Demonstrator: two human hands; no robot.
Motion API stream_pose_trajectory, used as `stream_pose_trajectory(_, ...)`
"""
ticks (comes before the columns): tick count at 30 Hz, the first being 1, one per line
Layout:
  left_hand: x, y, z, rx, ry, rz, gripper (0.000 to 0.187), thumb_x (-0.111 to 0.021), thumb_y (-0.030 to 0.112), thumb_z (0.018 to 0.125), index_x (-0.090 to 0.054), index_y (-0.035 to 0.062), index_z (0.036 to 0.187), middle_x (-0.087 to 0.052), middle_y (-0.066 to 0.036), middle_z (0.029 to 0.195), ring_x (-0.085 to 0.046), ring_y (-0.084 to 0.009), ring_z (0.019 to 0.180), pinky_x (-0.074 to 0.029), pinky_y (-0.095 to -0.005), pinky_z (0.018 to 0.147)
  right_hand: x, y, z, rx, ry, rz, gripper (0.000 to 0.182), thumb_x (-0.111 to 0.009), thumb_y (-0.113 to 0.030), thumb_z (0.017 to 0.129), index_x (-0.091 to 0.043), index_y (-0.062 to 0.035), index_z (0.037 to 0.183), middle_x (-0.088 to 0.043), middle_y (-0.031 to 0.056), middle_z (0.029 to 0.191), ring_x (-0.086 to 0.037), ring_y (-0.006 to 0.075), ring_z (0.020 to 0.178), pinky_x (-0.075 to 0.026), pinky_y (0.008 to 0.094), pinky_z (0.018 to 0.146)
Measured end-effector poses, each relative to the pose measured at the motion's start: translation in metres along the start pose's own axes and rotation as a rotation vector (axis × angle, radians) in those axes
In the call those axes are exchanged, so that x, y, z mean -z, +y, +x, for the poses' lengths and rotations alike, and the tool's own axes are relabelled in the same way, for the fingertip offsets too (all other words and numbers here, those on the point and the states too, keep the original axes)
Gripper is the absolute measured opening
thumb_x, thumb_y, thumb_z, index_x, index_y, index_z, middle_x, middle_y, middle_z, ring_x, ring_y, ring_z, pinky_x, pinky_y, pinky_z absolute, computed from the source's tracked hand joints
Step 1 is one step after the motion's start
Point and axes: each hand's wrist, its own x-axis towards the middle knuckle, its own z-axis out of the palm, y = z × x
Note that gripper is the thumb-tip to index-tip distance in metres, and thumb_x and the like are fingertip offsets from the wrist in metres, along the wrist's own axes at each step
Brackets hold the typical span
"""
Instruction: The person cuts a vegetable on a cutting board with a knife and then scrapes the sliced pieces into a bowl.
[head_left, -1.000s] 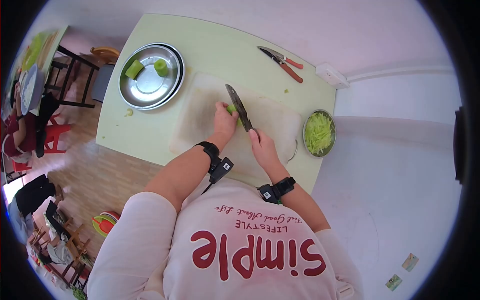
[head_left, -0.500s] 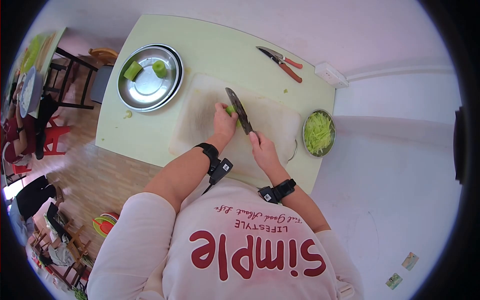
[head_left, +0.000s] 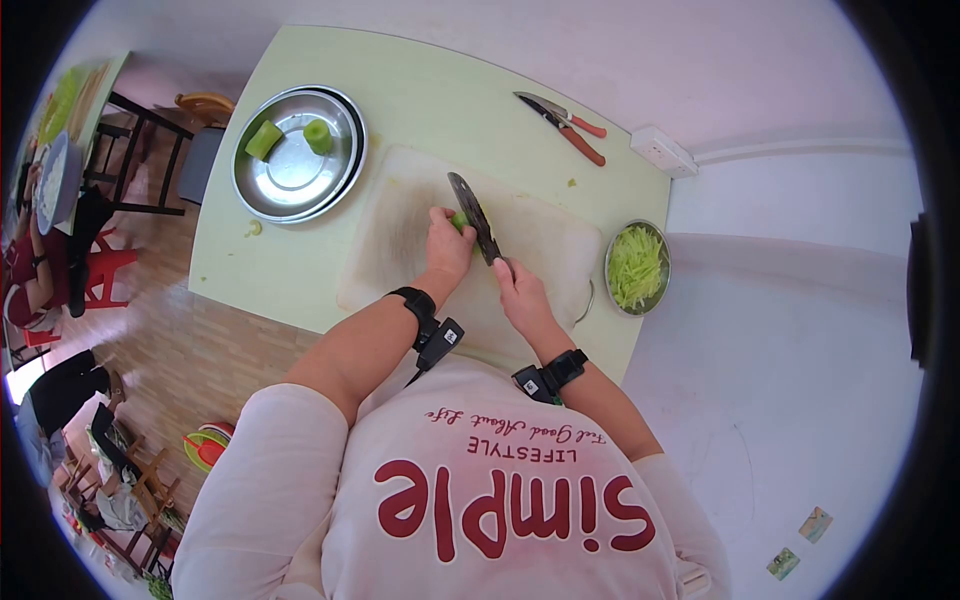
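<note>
My left hand (head_left: 449,246) presses a green vegetable piece (head_left: 460,221) against the white cutting board (head_left: 400,215). My right hand (head_left: 520,288) is closed round the handle of a dark-bladed knife (head_left: 473,215), whose blade lies along the right side of the piece and partly hides it. On the far left of the table, a round steel tray (head_left: 297,196) bears two green chunks (head_left: 264,140). Near the right edge stands a steel bowl (head_left: 663,285) filled with pale green shreds (head_left: 634,266).
Knives with red and brown handles (head_left: 580,143) lie at the table's back right, beside a white socket box (head_left: 664,151). A few scraps (head_left: 254,229) dot the table (head_left: 430,90). Beyond the left side are a red stool (head_left: 106,270) and people near another table.
The knife and my right hand have shifted slightly to the left. My left hand stays on the green piece.
</note>
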Motion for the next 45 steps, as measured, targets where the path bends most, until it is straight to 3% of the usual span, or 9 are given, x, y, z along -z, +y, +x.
stream_pose_trajectory(21,0.001,0.001,-0.002,-0.011,0.005,-0.007,0.036,-0.061,0.014,0.080,-0.044,-0.0028,0.107,-0.062,-0.025,0.084,-0.062,-0.0402,0.079,-0.049,-0.0447,0.073,-0.010,0.020,0.009,0.006,-0.007,-0.006,0.043,-0.044,-0.041,0.098,-0.057,-0.0002,0.097,-0.057,0.0240,0.072,-0.058,0.0422,0.071,-0.045,0.0455,0.064)
stream_pose_trajectory(27,0.001,-0.006,0.000,-0.022,-0.016,-0.021,0.034,-0.059,0.012,0.082,-0.044,-0.0029,0.108,-0.059,-0.020,0.077,-0.061,-0.0357,0.072,-0.049,-0.0426,0.069,-0.013,0.024,0.010,-0.002,-0.015,-0.020,0.044,-0.043,-0.042,0.098,-0.057,-0.0004,0.097,-0.058,0.0249,0.073,-0.058,0.0431,0.073,-0.045,0.0467,0.065)
stream_pose_trajectory(35,0.000,-0.020,0.003,-0.108,-0.055,-0.137,0.029,-0.054,0.006,0.083,-0.043,-0.0043,0.109,-0.057,-0.014,0.073,-0.059,-0.0247,0.060,-0.050,-0.0366,0.055,-0.014,0.023,0.010,0.007,-0.003,-0.030,0.046,-0.042,-0.044,0.098,-0.058,-0.0008,0.099,-0.059,0.0258,0.078,-0.058,0.0445,0.077,-0.046,0.0475,0.068)
stream_pose_trajectory(45,0.001,-0.016,0.003,-0.105,-0.050,-0.112,0.031,-0.056,0.007,0.082,-0.044,-0.0043,0.109,-0.057,-0.014,0.073,-0.060,-0.0257,0.061,-0.051,-0.0370,0.058,-0.013,0.027,0.013,-0.030,-0.015,-0.007,0.045,-0.044,-0.042,0.097,-0.060,-0.0006,0.102,-0.061,0.0246,0.079,-0.060,0.0418,0.078,-0.047,0.0448,0.070)
